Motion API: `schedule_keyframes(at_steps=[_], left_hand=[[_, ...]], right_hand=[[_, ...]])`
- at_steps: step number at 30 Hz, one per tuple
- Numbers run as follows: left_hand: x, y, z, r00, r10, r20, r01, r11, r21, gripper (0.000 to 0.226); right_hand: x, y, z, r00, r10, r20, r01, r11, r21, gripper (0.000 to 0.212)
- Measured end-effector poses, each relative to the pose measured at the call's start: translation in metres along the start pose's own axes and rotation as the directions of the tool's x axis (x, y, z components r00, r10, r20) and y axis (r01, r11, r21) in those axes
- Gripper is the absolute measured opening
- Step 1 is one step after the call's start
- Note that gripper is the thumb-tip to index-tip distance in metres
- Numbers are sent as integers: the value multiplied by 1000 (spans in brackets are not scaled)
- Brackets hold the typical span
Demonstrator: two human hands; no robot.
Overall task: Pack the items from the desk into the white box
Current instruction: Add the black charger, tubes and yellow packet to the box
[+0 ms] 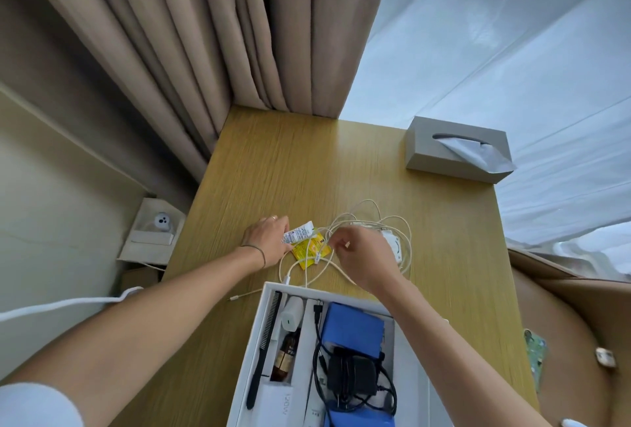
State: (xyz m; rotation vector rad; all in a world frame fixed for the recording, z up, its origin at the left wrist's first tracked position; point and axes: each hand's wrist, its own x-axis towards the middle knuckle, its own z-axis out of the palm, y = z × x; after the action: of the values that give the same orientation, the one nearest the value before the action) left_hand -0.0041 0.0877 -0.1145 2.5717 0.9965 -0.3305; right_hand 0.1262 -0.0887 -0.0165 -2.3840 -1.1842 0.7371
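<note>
On the wooden desk (307,170) lies a tangle of white cables (372,222) with a white charger (394,244). My right hand (362,256) pinches a strand of that cable above the desk. My left hand (268,239) grips a small white tube (297,232), which lies over a yellow sachet (312,249). The white box (263,321) stands open at the desk's near edge. Inside it are a black comb (264,341), a brown bottle (285,355), a white adapter (292,312), a blue block (353,327) and a black charger with black cable (351,375).
A grey tissue box (457,150) stands at the desk's far right. Beige curtains (205,34) hang behind the desk, with sheer white fabric (512,51) to the right. A wall socket plate (153,228) sits low left. A tan chair (573,341) is at right.
</note>
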Motion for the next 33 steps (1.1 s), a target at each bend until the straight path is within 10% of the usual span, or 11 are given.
schedule_keyframes(at_steps=[19,29,33], left_hand=[[-73,-52,-20,952,-305,3,269,836,-477,17],[-89,-41,-31,958,-287,23,255,809,-529,21],[-93,-37,-38,961,-277,24,242,790,-563,21]], right_hand=[[85,-18,79,919,-198,342,369,738,-565,61],[85,-20,71,943,-81,323,229,861,-454,17],[83,-14,59,970,-108,219,166,950,-264,37]])
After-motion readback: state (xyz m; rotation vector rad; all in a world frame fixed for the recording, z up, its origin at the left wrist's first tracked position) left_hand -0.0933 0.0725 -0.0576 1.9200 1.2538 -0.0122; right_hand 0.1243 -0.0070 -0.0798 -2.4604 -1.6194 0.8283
